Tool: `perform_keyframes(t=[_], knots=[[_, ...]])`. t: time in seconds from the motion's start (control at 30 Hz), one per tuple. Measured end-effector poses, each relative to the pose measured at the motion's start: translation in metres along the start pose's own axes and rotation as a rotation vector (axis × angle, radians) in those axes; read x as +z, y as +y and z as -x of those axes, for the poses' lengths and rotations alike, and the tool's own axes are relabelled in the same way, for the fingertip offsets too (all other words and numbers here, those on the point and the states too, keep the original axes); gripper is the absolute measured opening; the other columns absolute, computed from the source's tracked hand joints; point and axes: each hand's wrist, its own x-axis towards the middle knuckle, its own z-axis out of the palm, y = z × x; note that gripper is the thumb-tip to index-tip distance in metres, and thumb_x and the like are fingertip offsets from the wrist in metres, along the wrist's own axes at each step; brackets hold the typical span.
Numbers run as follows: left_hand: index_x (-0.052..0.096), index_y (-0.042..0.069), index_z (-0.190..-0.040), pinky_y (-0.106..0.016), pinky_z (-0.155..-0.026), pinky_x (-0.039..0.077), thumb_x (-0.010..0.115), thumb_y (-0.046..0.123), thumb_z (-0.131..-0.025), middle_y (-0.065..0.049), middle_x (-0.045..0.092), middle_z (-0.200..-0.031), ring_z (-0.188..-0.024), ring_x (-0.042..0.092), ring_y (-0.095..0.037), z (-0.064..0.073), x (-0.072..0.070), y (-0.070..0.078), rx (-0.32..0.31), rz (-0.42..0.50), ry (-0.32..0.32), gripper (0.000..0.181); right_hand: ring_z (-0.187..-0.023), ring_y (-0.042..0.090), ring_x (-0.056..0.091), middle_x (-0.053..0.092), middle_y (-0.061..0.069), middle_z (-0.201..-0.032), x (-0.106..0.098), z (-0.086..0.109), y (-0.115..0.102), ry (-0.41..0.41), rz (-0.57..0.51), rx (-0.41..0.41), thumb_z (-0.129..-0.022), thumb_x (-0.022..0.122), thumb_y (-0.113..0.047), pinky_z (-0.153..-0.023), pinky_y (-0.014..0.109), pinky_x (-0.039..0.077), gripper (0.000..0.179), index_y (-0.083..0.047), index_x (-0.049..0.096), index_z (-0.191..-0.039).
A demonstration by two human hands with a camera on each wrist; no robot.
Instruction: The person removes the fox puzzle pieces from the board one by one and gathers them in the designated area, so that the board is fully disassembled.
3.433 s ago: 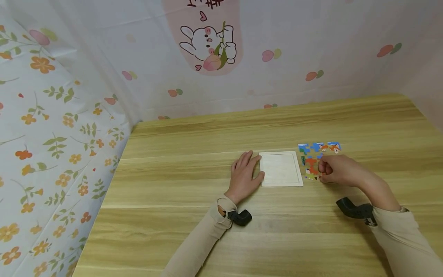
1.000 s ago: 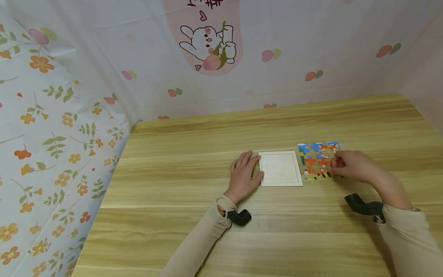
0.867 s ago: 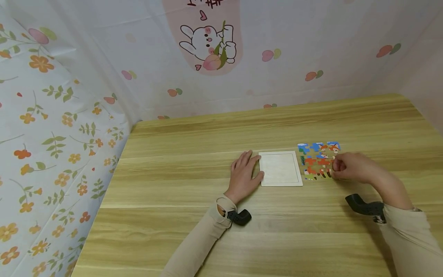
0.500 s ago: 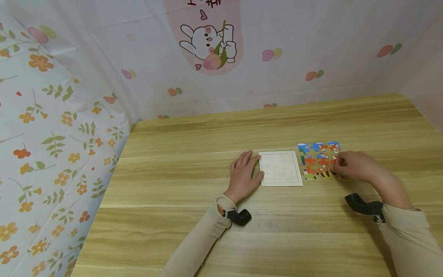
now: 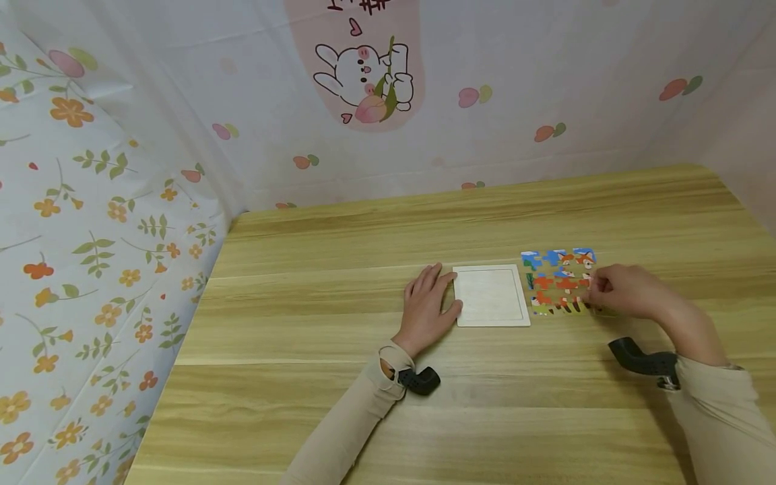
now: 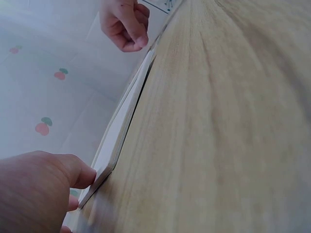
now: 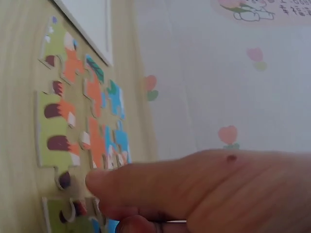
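My left hand lies spread on the table, its thumb and index fingertip against the left edge of a square white puzzle board with a thin border line. To the board's right, loose jigsaw pieces with a fox picture are laid out in rows with small gaps. My right hand is over the right-hand column, fingers curled and thumb against the index finger. Its fingertips pinch a puzzle piece, mostly hidden by the thumb in the right wrist view. In the left wrist view the pieces are hidden.
The wooden table runs back to a white printed curtain. A flowered cloth hangs along the left side. A black camera mount sits on each wrist, over light sleeves.
My right hand has moved right from the middle pieces to the right-hand column, uncovering the fox-body pieces. In the last second it shifts only slightly. My left hand and the board stay put.
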Motion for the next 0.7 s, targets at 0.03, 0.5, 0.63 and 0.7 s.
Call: perform_keyframes(t=[0.03,0.5,0.63,0.7], knots=[[0.050,0.015,-0.133,-0.042,-0.105,0.019,0.053,0.030,-0.090,-0.011,0.035,-0.146,-0.137,0.023,-0.022,0.0001,-0.0001,-0.0001,0.000,0.001,0.000,0.046,-0.057,0.014,0.040,0.045,-0.003,-0.063,-0.0007,0.0005,0.0012,0.001,0.005,0.003,-0.085,0.060,-0.016,-0.052,0.030,0.032,0.018,-0.007,0.052,-0.072],[0.050,0.015,-0.134,-0.043,-0.105,0.018,0.052,0.031,-0.090,-0.010,0.034,-0.146,-0.137,0.022,-0.022,0.0006,-0.0013,-0.0007,-0.002,0.009,-0.004,0.046,-0.056,0.015,0.037,0.041,-0.003,-0.061,-0.0010,0.0018,0.0065,-0.026,0.008,0.023,-0.084,0.060,-0.015,-0.052,0.030,0.029,0.019,-0.008,0.049,-0.070],[0.050,0.015,-0.133,-0.043,-0.105,0.018,0.053,0.030,-0.090,-0.011,0.034,-0.146,-0.137,0.022,-0.022,0.0006,-0.0012,-0.0003,-0.002,0.012,-0.004,0.046,-0.057,0.015,0.038,0.043,-0.002,-0.062,-0.0015,0.0012,0.0060,-0.016,-0.004,0.023,-0.086,0.059,-0.015,-0.052,0.030,0.031,0.018,-0.006,0.051,-0.073],[0.050,0.015,-0.133,-0.043,-0.105,0.018,0.053,0.030,-0.090,-0.011,0.035,-0.146,-0.137,0.022,-0.022,0.0004,-0.0010,-0.0001,-0.001,0.013,-0.004,0.046,-0.058,0.015,0.040,0.045,-0.002,-0.064,-0.0029,0.0018,0.0064,0.000,-0.008,0.026,-0.087,0.056,-0.015,-0.052,0.031,0.032,0.018,-0.003,0.052,-0.076]])
